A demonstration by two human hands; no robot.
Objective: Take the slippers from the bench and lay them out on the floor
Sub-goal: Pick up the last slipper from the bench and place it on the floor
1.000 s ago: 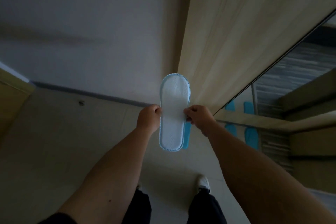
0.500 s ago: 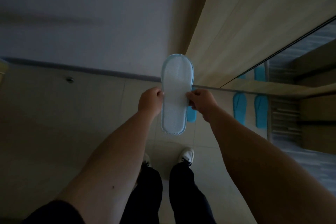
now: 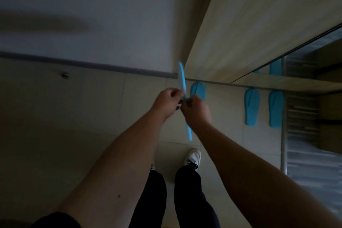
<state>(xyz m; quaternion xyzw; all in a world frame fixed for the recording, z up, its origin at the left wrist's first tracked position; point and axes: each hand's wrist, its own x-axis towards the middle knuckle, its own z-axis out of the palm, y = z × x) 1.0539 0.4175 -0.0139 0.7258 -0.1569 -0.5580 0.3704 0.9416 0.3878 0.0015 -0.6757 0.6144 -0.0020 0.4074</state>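
I hold a thin blue-and-white slipper [image 3: 182, 77] edge-on in front of me, above the tiled floor. My left hand [image 3: 169, 101] and my right hand [image 3: 196, 112] both pinch it near its middle, close together. A blue slipper [image 3: 198, 91] lies flat on the floor just beyond my hands, by the wooden panel. Two more blue slippers [image 3: 251, 106] [image 3: 276, 109] lie side by side on the floor to the right. The bench is not in view.
A tall light wooden panel [image 3: 249, 24] rises at right, with a mirror [image 3: 314, 57] beside it reflecting slippers. A grey wall with dark skirting [image 3: 92, 64] runs across the back. A small door stop [image 3: 65, 74] sits on the floor. My white shoes [image 3: 192, 157] stand below.
The slipper has turned from face-on, white sole showing, to edge-on. My hands have come closer together. The view has tilted down, showing more floor and the slippers lying there.
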